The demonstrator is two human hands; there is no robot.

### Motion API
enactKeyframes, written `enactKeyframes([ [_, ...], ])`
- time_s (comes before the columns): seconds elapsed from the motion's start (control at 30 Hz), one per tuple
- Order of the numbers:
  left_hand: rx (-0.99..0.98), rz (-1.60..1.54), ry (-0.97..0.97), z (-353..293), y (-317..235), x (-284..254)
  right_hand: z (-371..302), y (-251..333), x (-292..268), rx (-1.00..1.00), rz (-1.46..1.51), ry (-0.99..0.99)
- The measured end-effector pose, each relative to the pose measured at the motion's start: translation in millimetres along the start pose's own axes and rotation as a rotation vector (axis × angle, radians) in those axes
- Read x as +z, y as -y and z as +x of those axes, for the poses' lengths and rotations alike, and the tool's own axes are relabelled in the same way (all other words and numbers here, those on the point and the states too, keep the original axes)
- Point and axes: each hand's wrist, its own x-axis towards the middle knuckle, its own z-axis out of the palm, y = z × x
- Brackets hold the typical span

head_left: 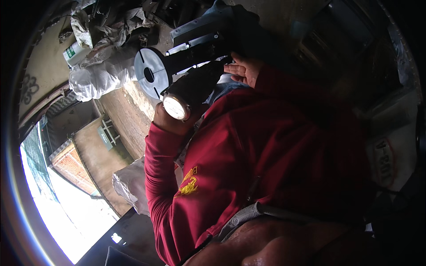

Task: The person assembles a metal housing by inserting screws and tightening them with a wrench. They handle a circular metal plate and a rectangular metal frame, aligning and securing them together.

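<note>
My left hand [171,120] is wrapped around a dark cylinder with a bright, round, glassy end [176,107]; most of its fingers are hidden behind the cylinder. My right hand [246,71] is at the cylinder's far end, fingers stretched out and slightly apart. Whether those fingertips touch anything I cannot tell. Just beyond the cylinder is a pale slotted disc [159,71] with a dark round centre, joined to a black shaft [195,56]. Alongside that shaft runs a flat metal bar [193,32] with small bolts.
Wrinkled whitish plastic wrapping [97,80] lies beyond the disc, by a white container [75,53] with a green label. Crumpled sacking [82,26] and dark clutter are heaped at the far left. A pale sack [132,184] rests left of my sleeve. Bright daylight enters from lower left.
</note>
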Motion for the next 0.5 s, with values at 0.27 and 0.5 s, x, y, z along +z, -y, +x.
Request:
enactKeyframes([
  [0.27,-0.079,-0.931,-0.069,-135,102,39,-14,42,-22,0.023,-0.401,-0.075],
  [0.5,-0.284,-1.971,-0.646,-130,196,168,-21,123,-67,-0.526,-0.7,-0.216],
])
